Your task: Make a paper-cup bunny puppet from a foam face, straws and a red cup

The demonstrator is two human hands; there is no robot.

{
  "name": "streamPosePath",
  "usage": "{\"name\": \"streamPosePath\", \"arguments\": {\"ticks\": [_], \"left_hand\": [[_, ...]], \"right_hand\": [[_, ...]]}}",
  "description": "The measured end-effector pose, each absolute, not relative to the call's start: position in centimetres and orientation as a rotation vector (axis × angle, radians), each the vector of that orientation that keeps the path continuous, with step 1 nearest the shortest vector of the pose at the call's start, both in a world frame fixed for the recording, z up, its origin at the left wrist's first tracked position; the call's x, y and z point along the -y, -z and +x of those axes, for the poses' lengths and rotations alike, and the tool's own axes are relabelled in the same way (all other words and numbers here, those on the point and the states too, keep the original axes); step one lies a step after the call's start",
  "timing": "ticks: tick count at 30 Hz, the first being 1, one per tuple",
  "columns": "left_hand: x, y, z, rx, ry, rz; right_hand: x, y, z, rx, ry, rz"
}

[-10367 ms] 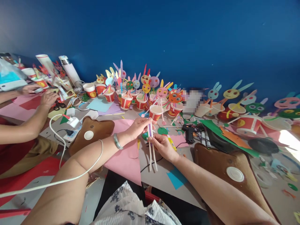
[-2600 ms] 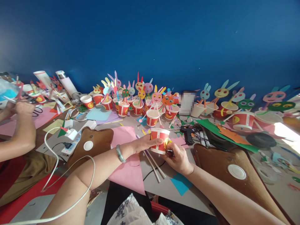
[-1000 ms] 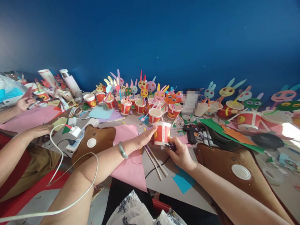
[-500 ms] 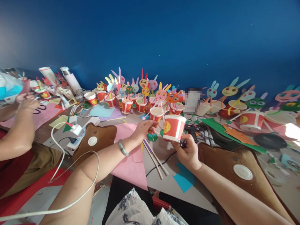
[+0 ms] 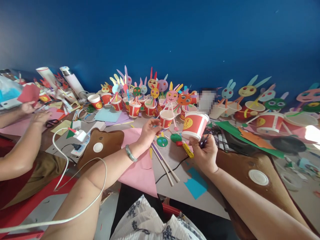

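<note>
My right hand [image 5: 206, 151] is closed around the lower part of a red and white paper cup [image 5: 194, 126], raised above the table with its rim up. Something dark also shows between that thumb and fingers, too hidden to name. My left hand [image 5: 150, 131] is off to the left, its fingers bent together; whatever may be in them is too small to make out. Just beyond it stands another paper cup [image 5: 166, 119]. Between my hands lie a green paper face [image 5: 162, 142], a green paper oval [image 5: 176, 137] and a yellow-handled cutter [image 5: 188, 150].
Along the blue wall stand several cups with paper rabbit faces [image 5: 172, 96]. Sticks [image 5: 165, 163], pink paper [image 5: 137, 176] and blue paper [image 5: 197, 185] lie nearer me. A white cable [image 5: 82, 211] crosses my left arm. At left, a co-worker's hands [image 5: 41, 116] are near red paper.
My right hand has moved the cup slightly right and up, exposing the yellow cutter. My left hand has shifted a little left. The co-worker's red paper has swung into fuller view.
</note>
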State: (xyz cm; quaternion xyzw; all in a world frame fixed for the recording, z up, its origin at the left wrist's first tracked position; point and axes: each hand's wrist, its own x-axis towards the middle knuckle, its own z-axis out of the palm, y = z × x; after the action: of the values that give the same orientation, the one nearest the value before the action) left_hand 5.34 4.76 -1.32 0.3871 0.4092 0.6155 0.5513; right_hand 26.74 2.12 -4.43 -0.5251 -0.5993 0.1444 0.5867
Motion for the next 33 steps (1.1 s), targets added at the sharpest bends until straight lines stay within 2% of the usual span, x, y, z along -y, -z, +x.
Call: {"name": "streamPosePath", "arguments": {"ticks": [8, 33], "left_hand": [[-4.7, 1.2, 5.2, -0.952, -1.390, 1.043], [-4.8, 0.8, 5.2, -1.062, -1.366, 0.870]], "right_hand": [[-1.6, 4.8, 26.9, 1.474, -0.366, -1.208], [-1.4, 5.8, 27.3, 1.596, -0.264, -1.142]]}}
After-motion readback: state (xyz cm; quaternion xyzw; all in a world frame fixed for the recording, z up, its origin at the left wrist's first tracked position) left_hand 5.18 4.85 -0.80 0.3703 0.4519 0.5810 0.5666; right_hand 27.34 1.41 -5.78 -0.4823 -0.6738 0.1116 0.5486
